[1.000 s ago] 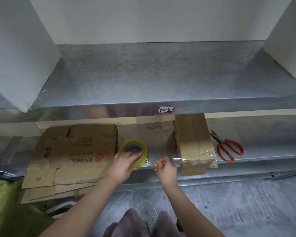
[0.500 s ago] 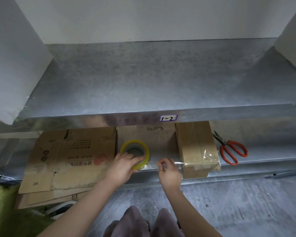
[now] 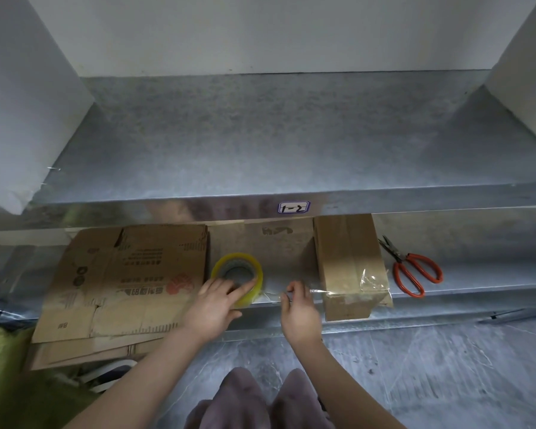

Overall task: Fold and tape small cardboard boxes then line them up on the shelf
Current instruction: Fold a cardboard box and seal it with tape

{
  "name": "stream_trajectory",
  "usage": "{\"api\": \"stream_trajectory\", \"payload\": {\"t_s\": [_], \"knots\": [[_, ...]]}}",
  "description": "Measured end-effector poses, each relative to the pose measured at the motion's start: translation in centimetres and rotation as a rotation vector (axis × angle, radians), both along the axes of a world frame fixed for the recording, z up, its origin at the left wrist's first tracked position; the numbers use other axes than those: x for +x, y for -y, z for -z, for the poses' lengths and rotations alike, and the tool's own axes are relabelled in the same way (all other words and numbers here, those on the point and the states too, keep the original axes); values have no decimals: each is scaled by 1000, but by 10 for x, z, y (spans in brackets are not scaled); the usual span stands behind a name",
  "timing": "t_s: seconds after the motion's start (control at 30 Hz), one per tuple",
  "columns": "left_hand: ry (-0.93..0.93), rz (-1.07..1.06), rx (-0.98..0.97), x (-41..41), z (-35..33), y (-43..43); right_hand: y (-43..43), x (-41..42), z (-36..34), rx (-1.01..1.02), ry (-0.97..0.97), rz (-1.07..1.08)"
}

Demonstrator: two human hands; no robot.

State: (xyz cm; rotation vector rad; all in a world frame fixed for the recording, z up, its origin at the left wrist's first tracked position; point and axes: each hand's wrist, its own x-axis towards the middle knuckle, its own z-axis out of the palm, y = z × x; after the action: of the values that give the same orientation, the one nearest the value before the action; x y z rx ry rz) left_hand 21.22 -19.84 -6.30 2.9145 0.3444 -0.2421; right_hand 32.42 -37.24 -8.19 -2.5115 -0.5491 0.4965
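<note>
A yellowish roll of clear tape (image 3: 237, 275) lies on the lower metal shelf (image 3: 477, 275). My left hand (image 3: 212, 308) grips its near rim. A strip of clear tape (image 3: 316, 291) runs from the roll to a folded small cardboard box (image 3: 348, 264) standing on the shelf to the right. My right hand (image 3: 297, 308) pinches that strip between the roll and the box. Crinkled tape clings to the box's near right corner.
Flattened cardboard boxes (image 3: 127, 280) are stacked at the left of the lower shelf. Red-handled scissors (image 3: 410, 270) lie right of the box. The upper metal shelf (image 3: 291, 144), labelled 1-2, has white walls at both sides. Green fabric (image 3: 10, 382) sits lower left.
The view has shifted slightly. Both hands stay on the roll and the tape strip; my right hand moved a little toward the box.
</note>
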Motion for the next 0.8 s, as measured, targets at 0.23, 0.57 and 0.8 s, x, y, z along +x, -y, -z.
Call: {"api": "stream_trajectory", "payload": {"t_s": [0.23,0.57,0.8], "knots": [[0,-44,-6,-9,0,14,24,-26,-23,114,73,-157],[197,-55,28,-11,-48,61,52,-35,-72,19,305,-428],[317,-40,-38,12,-90,118,99,-11,-123,187,657,-374]]}}
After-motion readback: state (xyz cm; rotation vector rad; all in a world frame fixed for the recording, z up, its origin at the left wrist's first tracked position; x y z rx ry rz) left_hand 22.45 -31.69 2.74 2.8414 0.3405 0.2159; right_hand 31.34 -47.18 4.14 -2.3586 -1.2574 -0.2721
